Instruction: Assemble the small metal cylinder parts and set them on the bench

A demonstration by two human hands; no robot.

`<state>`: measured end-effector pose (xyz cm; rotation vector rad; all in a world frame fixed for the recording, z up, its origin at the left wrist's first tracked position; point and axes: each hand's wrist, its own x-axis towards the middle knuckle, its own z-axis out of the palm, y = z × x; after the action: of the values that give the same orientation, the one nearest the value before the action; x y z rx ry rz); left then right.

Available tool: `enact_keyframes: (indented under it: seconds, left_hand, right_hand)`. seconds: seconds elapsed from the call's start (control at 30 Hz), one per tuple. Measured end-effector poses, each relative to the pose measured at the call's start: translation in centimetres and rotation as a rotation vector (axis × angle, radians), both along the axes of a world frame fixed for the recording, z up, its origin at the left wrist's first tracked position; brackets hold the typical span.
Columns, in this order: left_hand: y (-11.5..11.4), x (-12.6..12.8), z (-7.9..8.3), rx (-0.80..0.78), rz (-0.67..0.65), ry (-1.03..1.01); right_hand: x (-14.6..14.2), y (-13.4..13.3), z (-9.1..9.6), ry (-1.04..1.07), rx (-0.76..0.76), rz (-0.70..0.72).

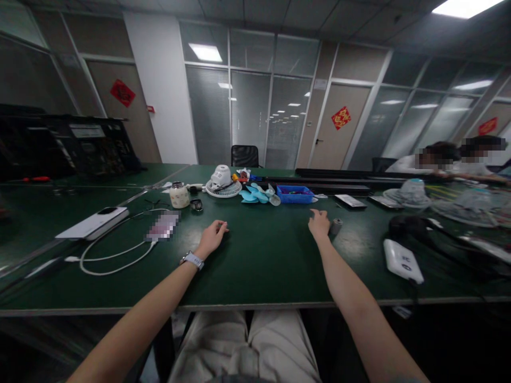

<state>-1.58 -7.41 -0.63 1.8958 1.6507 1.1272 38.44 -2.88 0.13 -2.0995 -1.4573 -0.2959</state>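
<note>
My left hand (213, 238) rests on the green table (255, 266), its fingers loosely bent and nothing visible in it. A watch (193, 260) sits on that wrist. Farther right, my right hand (319, 223) is over the table with fingers bent and apart, holding nothing I can see. Close beside its outer side stands a small grey metal cylinder (336, 227); whether they touch I cannot tell. Beyond the hands lie light-blue fan blades (255, 193), a blue plastic tray (296, 194) with small parts inside, and a white fan body with a round grille (222, 182).
To the left are a cream jar (179, 196), a black ring-like part (196, 205), a phone (163, 225) on a white cable (107, 273) and a white box (93, 223). A white power bank (403, 260) lies right. Two people sit at the far right.
</note>
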Motion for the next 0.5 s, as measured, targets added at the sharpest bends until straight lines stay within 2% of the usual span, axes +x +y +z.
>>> enact_keyframes:
  seconds: [0.1,0.27,0.37,0.5]
  left_hand:
    - [-0.1,0.1,0.1,0.015,-0.024,-0.005]
    - [-1.4,1.2,0.8,0.170,-0.091,-0.023]
    - [-2.3,2.6,1.3,0.280,-0.138,-0.047]
    - [-2.7,4.1,1.7,0.272,-0.163,-0.062]
  right_hand:
    - [-2.6,-0.7,0.4,0.005,0.015,0.191]
    - [-10.0,-2.8,0.5,0.115,0.026,0.662]
    - [-14.5,-4.2,0.1,0.239,0.009,0.834]
    - [-18.5,-5.5,-0.6,0.334,-0.011,0.990]
